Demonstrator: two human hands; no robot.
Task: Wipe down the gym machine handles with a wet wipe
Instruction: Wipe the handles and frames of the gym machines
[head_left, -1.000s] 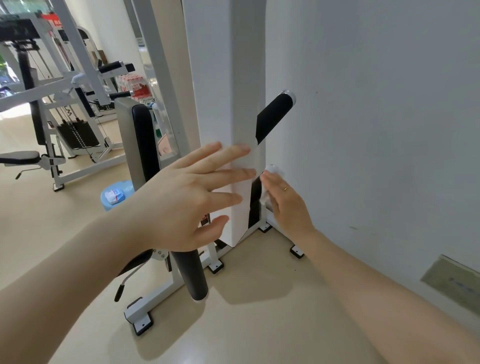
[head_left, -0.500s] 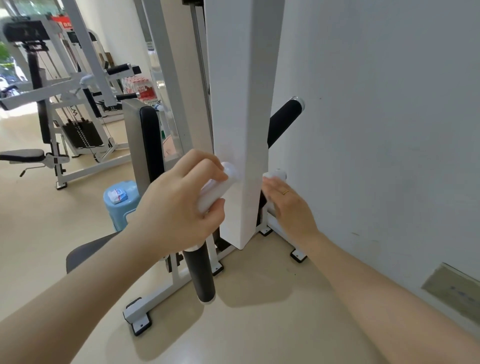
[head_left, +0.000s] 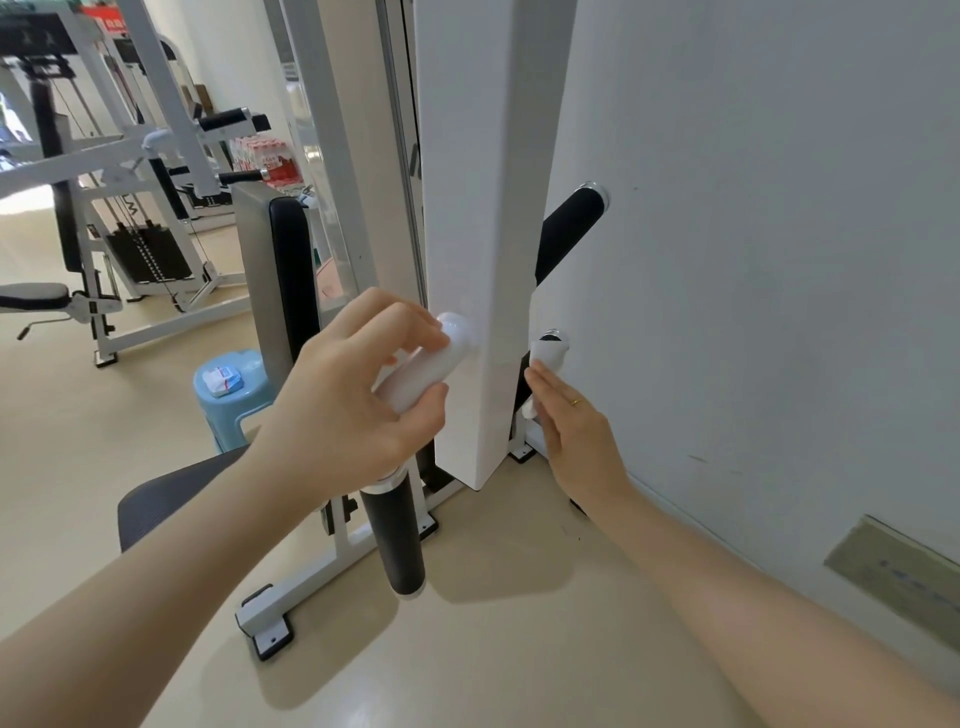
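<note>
My left hand (head_left: 358, 400) is closed around the white tube (head_left: 441, 358) of a machine arm, just above its black foam grip (head_left: 395, 540), which hangs down toward the floor. My right hand (head_left: 576, 441) reaches behind the white column (head_left: 483, 208) and presses a white wet wipe (head_left: 551, 352) around a black handle there. Most of that handle is hidden by the wipe and the column. A second black handle (head_left: 569, 228) slants up higher, close to the wall.
The grey wall (head_left: 779, 260) stands right beside my right hand. A blue stool (head_left: 234, 410) carrying a wipe pack (head_left: 222, 380) is at the left, a grey seat (head_left: 171, 499) below it. A black back pad (head_left: 291, 270) and other machines (head_left: 130, 208) stand further left.
My left hand, open in front of the column a second ago, has closed on the white tube. My right hand has stayed at the lower handle with the wipe.
</note>
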